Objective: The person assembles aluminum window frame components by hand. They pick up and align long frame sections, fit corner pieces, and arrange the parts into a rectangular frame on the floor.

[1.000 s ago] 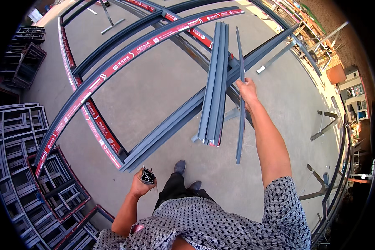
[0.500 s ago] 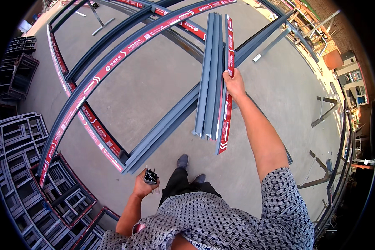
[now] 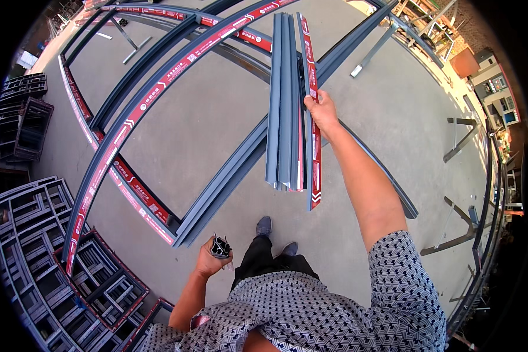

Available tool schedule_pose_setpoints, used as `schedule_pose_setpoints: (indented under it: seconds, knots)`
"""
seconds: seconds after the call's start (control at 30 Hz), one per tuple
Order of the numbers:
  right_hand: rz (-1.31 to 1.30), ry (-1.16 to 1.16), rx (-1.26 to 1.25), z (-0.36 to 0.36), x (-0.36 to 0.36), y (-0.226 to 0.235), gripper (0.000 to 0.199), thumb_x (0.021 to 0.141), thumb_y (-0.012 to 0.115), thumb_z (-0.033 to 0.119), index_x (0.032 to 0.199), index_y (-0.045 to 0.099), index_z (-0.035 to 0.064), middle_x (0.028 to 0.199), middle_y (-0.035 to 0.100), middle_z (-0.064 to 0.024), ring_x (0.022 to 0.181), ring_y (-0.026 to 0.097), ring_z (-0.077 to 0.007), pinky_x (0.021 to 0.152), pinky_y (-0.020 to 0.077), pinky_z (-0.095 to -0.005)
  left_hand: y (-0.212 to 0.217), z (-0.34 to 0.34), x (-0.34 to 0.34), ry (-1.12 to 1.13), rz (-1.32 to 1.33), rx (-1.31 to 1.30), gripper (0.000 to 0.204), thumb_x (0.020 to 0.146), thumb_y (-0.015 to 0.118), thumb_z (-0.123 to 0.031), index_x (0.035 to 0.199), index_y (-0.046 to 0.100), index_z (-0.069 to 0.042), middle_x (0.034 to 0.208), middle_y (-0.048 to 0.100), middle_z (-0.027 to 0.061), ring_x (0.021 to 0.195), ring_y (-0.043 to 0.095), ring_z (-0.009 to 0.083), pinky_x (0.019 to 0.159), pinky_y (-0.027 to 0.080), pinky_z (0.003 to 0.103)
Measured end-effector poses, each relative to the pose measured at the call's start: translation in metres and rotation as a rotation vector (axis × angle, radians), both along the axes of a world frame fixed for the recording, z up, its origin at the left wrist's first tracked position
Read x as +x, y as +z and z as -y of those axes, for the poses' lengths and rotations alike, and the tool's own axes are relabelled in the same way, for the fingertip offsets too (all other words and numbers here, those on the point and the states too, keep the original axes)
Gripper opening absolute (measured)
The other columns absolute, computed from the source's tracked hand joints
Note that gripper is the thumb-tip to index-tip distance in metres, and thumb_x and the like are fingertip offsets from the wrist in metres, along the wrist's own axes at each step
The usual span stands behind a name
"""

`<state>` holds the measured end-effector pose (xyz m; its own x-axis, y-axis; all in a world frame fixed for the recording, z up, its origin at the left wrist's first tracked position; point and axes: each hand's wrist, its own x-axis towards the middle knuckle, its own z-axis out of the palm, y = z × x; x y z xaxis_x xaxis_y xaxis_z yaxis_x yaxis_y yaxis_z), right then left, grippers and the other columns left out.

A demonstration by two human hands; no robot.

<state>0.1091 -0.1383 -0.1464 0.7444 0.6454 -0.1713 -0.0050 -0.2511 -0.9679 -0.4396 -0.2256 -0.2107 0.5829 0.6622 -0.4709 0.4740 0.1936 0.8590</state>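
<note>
My right hand (image 3: 325, 111) stretches forward and is closed round a straight metal profile with red film (image 3: 316, 176). Just left of it lie several blue-grey metal profiles (image 3: 283, 105) side by side, resting across longer profiles. Low in front of my body, my left hand (image 3: 207, 261) is wrapped round a dark metal profile (image 3: 220, 246), seen end-on with its hollow section facing up; its length is hidden. A long blue-grey beam (image 3: 224, 175) runs diagonally beneath the straight pieces. To the left sweeps a long curved profile with red film (image 3: 136, 112).
Stacked metal frames (image 3: 35, 229) fill the lower left, with more dark frames (image 3: 29, 129) behind. Angled metal stands (image 3: 460, 232) rest on the concrete floor (image 3: 387, 152) at right. Long dark curved bars (image 3: 491, 199) edge the right side. A machine panel (image 3: 496, 88) stands at far right.
The view has shifted slightly, so the straight profiles appear farther left and a little higher. Both hands keep their grip.
</note>
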Motion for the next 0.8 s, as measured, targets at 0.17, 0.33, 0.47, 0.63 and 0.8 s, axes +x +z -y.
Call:
schedule_pose_setpoints:
  seconds: [0.17,0.33,0.47,0.63,0.8]
  knots:
    - [0.044,0.041,-0.082,-0.015,0.007,0.015,0.051,0.102,0.065,0.025,0.143,0.055,-0.0029,0.120,0.072,-0.0174,0.103,0.071,-0.0256,0.096,0.0555,-0.0386,0.009,-0.003,0.004,-0.040,-0.034,0.015,0.035,0.075,0.090,-0.007,0.096,0.061,-0.009,0.089,0.072,-0.0004,0.082,0.067,0.0084,0.078,0.057,0.029]
    - [0.026,0.048,-0.062,-0.022,0.000,0.017,0.053,0.103,0.065,0.027,0.147,0.053,0.0003,0.115,0.073,-0.0138,0.097,0.070,-0.0211,0.089,0.0567,-0.0382,0.011,-0.004,0.004,-0.048,-0.033,0.068,0.034,0.076,0.089,-0.008,0.096,0.061,-0.008,0.089,0.072,0.0005,0.081,0.068,0.0091,0.078,0.058,0.029]
    - [-0.014,0.019,-0.047,-0.027,-0.005,0.012,0.058,0.102,0.067,0.028,0.150,0.050,0.0001,0.113,0.073,-0.0125,0.098,0.071,-0.0188,0.091,0.0581,-0.0370,0.006,-0.006,0.005,-0.039,-0.027,0.048,0.034,0.076,0.089,-0.007,0.096,0.061,-0.007,0.088,0.072,0.0017,0.081,0.069,0.0104,0.078,0.058,0.030]
    - [0.027,0.112,-0.042,-0.022,-0.012,0.024,0.062,0.099,0.070,0.030,0.147,0.051,-0.0032,0.120,0.074,-0.0154,0.106,0.072,-0.0242,0.097,0.0570,-0.0385,0.002,-0.005,0.009,-0.040,-0.039,0.037,0.034,0.076,0.088,-0.008,0.096,0.061,-0.007,0.087,0.072,0.0022,0.080,0.069,0.0116,0.079,0.058,0.031]
    - [0.213,0.071,-0.082,-0.022,-0.012,0.017,0.075,0.096,0.072,0.038,0.152,0.047,-0.0044,0.124,0.073,-0.0179,0.111,0.073,-0.0269,0.099,0.0563,-0.0396,0.001,-0.008,0.018,-0.049,-0.024,0.027,0.035,0.076,0.088,-0.007,0.098,0.060,-0.008,0.088,0.071,0.0017,0.081,0.069,0.0119,0.079,0.058,0.031]
